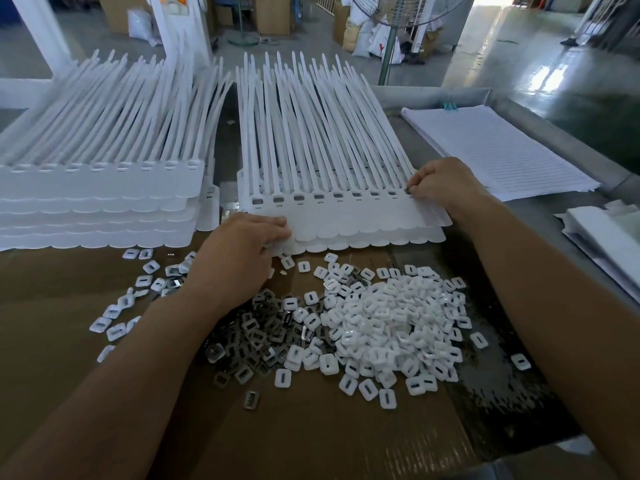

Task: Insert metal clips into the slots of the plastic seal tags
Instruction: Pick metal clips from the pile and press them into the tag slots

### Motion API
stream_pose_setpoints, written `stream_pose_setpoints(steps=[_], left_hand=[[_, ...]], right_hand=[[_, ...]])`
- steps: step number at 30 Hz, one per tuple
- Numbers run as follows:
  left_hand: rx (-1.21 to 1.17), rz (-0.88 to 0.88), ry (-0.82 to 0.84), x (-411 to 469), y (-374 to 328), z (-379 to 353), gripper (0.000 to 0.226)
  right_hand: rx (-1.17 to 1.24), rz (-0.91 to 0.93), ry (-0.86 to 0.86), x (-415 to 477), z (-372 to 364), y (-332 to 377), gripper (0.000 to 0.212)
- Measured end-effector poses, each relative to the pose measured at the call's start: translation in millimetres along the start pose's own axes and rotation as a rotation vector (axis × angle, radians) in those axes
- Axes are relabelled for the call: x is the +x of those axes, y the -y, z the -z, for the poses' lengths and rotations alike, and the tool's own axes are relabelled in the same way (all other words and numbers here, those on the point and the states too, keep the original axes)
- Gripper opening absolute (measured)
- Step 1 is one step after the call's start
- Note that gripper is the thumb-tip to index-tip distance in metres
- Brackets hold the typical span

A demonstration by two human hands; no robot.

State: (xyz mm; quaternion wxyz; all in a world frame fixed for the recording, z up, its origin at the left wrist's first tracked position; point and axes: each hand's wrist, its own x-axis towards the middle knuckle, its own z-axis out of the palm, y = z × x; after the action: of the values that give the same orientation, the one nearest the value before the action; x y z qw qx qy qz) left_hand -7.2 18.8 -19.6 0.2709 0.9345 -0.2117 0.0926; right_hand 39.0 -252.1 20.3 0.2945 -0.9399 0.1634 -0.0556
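Observation:
A sheet of joined white plastic seal tags (346, 213) lies on a short stack in front of me, tails pointing away. Several of its slots hold metal clips (298, 198). My left hand (242, 251) grips the sheet's near left corner, thumb under, fingers on top. At the rightmost slot of the row my right hand (440, 183) has its fingers curled and fingertips pinched together; what they pinch is hidden. A heap of loose metal clips (249, 337) lies on the cardboard below my left wrist.
A taller stack of white tag sheets (100, 202) stands at the left. A pile of small white plastic caps (391, 327) covers the brown cardboard (311, 438). Lined paper sheets (498, 150) lie at the right on the metal table. A fan stand (388, 46) rises behind.

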Motion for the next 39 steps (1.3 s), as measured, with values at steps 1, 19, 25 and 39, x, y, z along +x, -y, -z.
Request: stream_pose_setpoints(steps=[1,19,25,39], left_hand=[[0.001,0.001,-0.001,0,0,0,0.044],[0.003,0.003,-0.007,0,-1,1,0.042],[0.005,-0.005,-0.017,0,-2,1,0.044],[0.038,-0.014,-0.004,2,0,2,0.043]], right_hand=[[0.010,-0.013,-0.011,0,0,0,0.015],[0.078,0.045,-0.076,-2,0,-14,0.015],[0.065,0.062,-0.091,-1,-1,-15,0.017],[-0.062,0.459,0.250,-71,1,49,0.008]])
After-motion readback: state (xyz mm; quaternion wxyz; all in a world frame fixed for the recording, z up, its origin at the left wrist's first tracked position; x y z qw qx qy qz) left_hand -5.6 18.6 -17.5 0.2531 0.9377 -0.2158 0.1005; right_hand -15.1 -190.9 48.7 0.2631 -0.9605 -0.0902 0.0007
